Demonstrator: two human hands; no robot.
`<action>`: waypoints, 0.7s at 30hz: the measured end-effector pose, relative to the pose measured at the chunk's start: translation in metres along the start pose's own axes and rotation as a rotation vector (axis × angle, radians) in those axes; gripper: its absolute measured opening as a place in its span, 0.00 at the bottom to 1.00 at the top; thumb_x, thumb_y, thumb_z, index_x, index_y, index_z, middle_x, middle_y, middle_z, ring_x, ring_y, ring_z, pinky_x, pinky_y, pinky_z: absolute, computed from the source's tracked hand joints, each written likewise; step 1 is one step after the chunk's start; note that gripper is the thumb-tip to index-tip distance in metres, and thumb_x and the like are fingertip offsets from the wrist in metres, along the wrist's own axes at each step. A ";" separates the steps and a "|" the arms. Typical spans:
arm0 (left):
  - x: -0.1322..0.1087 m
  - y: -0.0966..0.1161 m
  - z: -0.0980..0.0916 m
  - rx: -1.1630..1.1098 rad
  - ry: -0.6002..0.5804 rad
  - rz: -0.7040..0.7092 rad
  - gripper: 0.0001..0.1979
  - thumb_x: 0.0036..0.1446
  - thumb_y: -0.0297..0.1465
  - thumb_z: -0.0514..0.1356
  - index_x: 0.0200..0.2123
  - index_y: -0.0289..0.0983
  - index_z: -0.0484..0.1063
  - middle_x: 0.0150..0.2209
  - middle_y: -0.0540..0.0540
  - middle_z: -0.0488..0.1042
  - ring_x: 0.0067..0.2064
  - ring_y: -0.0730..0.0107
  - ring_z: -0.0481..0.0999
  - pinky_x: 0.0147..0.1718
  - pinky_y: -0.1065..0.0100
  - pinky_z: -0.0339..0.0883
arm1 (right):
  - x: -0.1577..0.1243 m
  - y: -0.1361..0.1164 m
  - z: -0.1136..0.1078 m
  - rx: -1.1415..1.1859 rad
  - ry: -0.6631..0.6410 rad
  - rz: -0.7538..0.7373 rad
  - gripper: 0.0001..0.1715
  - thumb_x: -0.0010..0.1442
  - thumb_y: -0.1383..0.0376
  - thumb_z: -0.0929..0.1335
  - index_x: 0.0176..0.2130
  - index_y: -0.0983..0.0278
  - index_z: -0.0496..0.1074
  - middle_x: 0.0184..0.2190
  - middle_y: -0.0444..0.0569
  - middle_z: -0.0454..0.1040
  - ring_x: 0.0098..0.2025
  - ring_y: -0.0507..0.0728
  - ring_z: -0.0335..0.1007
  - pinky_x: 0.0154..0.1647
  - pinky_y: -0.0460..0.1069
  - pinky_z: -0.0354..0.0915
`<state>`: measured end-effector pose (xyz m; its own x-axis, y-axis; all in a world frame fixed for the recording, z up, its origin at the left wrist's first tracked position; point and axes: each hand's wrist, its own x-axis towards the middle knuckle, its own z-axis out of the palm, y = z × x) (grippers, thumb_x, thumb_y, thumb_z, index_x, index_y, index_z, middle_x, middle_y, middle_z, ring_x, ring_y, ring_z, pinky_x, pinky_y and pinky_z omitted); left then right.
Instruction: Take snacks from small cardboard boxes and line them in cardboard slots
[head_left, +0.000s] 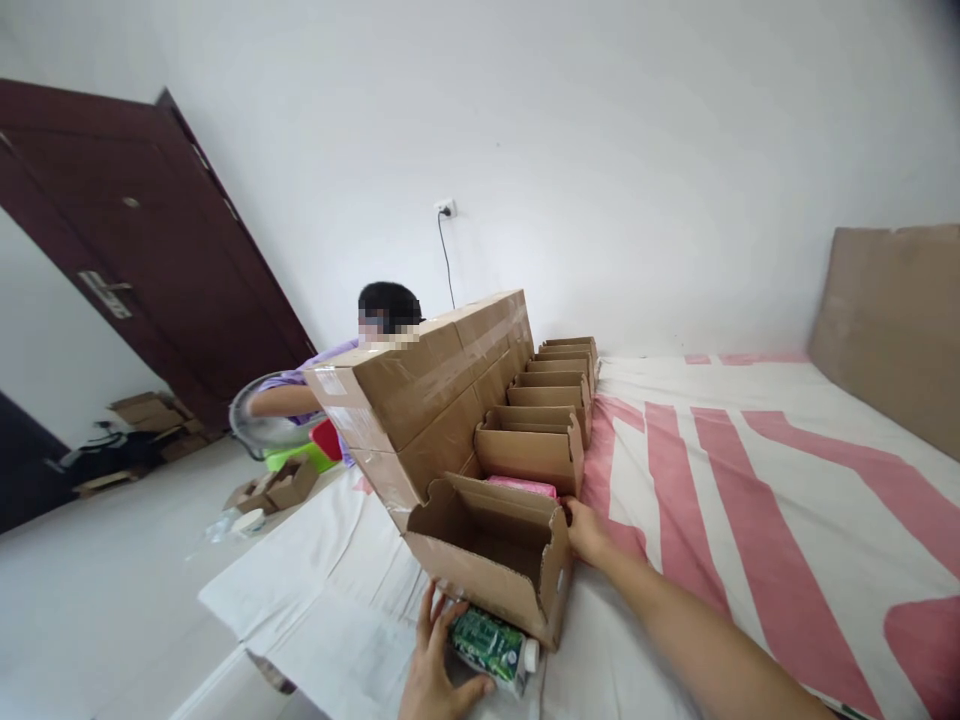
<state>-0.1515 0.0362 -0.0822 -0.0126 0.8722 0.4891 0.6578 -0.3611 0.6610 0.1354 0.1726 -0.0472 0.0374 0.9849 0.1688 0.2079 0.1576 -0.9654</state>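
Note:
A green drink carton [487,642] with a white cap lies on its side in front of the nearest open cardboard box [480,585]. My left hand [439,655] is closed around the carton's left end, thumb on the near side and fingers on the far side. At the right rear corner of that box is my right hand [589,530], its fingers curled in behind the cardboard and partly hidden. A pink package [523,487] shows in the gap behind the box, close to those fingers. What the right hand grips, if anything, cannot be made out.
Several open boxes [529,455] run back in a row beside a wall of taped cartons [420,390]. Behind it, a person in a purple sleeve [281,380] works near a round grey object [274,430]. A pink-striped cloth [675,480] covers the right side; cardboard [892,330] leans there.

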 end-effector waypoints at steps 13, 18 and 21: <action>-0.001 -0.013 0.007 -0.066 0.046 0.018 0.39 0.37 0.56 0.70 0.51 0.42 0.72 0.70 0.35 0.51 0.65 0.36 0.64 0.59 0.43 0.65 | -0.005 0.023 -0.031 -0.097 0.078 -0.085 0.09 0.50 0.57 0.69 0.28 0.59 0.69 0.25 0.43 0.74 0.29 0.58 0.69 0.33 0.51 0.63; -0.003 -0.023 0.015 -0.053 0.066 -0.002 0.40 0.32 0.52 0.73 0.50 0.43 0.72 0.70 0.36 0.51 0.65 0.36 0.65 0.58 0.45 0.67 | 0.036 0.024 -0.051 0.019 0.286 -0.089 0.32 0.46 0.44 0.72 0.44 0.61 0.69 0.44 0.54 0.75 0.49 0.67 0.70 0.53 0.61 0.65; -0.004 -0.021 0.018 -0.057 0.093 -0.021 0.39 0.31 0.48 0.74 0.50 0.45 0.73 0.70 0.39 0.54 0.63 0.36 0.67 0.57 0.47 0.70 | 0.064 0.018 -0.056 0.071 0.218 -0.100 0.52 0.33 0.49 0.78 0.55 0.60 0.66 0.56 0.58 0.70 0.63 0.71 0.60 0.64 0.64 0.55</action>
<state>-0.1519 0.0464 -0.1086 -0.0976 0.8464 0.5236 0.6125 -0.3636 0.7019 0.1965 0.2348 -0.0430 0.2319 0.9266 0.2960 0.1526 0.2658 -0.9519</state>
